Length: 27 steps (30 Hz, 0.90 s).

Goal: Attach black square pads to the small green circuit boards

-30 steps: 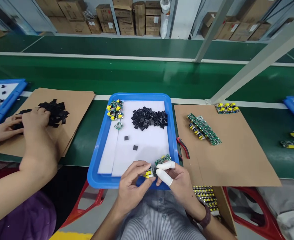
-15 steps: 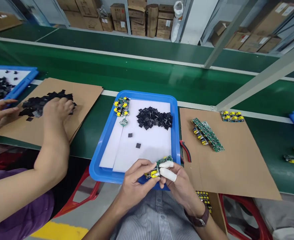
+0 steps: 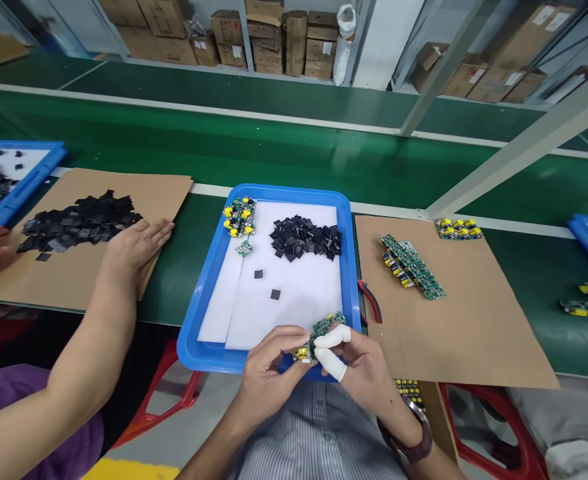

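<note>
Both my hands meet over the near rim of a blue tray [image 3: 201, 293]. My left hand [image 3: 269, 373] and my right hand [image 3: 361, 370], which wears white finger cots, pinch a small green circuit board [image 3: 319, 333] with yellow parts between them. On the tray's white sheet lie a heap of black square pieces [image 3: 304, 238], two loose black squares [image 3: 267, 283] and a few finished boards [image 3: 238, 219] at its far left corner.
A row of green boards [image 3: 411, 267] and another cluster [image 3: 457, 228] lie on the cardboard sheet [image 3: 474, 320] to the right, red-handled cutters [image 3: 370, 300] beside the tray. At the left, another person's hand [image 3: 137, 243] rests beside black pieces [image 3: 77, 220] on cardboard.
The other person's hand has slid right off the pile of black pieces, which is now spread flatter. My hands have kept their grip on the board with small shifts.
</note>
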Tool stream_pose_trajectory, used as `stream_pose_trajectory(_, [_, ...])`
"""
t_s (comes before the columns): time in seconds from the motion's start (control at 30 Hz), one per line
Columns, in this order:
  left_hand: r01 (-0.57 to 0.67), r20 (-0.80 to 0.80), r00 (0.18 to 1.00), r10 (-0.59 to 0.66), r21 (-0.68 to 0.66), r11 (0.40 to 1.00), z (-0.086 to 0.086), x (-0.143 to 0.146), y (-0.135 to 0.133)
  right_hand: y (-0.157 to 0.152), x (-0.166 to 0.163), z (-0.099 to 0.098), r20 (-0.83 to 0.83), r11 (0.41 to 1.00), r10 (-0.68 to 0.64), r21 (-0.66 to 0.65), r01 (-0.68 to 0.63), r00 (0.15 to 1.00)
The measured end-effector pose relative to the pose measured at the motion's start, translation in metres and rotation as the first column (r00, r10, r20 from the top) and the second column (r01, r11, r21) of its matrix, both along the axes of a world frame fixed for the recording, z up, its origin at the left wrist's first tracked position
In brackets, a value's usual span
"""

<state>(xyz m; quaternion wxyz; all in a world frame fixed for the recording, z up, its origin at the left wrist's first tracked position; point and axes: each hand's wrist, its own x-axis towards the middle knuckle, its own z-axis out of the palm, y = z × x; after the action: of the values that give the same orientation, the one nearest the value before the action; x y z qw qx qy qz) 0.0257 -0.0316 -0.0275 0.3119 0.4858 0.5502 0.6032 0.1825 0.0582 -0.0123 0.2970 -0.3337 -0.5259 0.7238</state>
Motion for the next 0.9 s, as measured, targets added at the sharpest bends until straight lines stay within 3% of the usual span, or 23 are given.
stream_pose_trajectory(0.27, [0.026, 0.066, 0.998, -0.022, -0.051, 0.998, 0.001, -0.001, 0.001, 0.008, -0.002, 0.012, 0.208, 0.931, 0.059, 0.342, -0.129, 0.976])
stream_pose_trajectory(0.47, [0.043, 0.052, 0.998, -0.04, -0.064, 0.997, 0.001, -0.002, 0.001, 0.016, 0.0, 0.021, 0.304, 0.922, 0.155, 0.298, -0.248, 0.94])
stream_pose_trajectory(0.63, [0.053, -0.007, 0.999, -0.054, -0.077, 0.996, 0.0, -0.004, 0.001, 0.02, 0.0, 0.024, 0.416, 0.852, 0.141, 0.411, -0.324, 0.898])
stream_pose_trajectory(0.73, [0.052, -0.034, 0.998, -0.055, -0.092, 0.994, 0.001, -0.005, 0.003, 0.019, -0.003, 0.018, 0.383, 0.883, 0.154, 0.36, -0.301, 0.911])
stream_pose_trajectory(0.83, [-0.01, -0.026, 1.0, 0.008, -0.103, 0.995, 0.001, -0.004, 0.004, 0.014, -0.006, 0.008, 0.23, 0.98, 0.098, 0.145, -0.134, 0.968])
stream_pose_trajectory(0.9, [-0.082, -0.039, 0.996, 0.078, -0.115, 0.99, 0.0, -0.003, 0.005, 0.01, -0.006, 0.002, 0.162, 0.995, 0.038, 0.087, -0.053, 0.986])
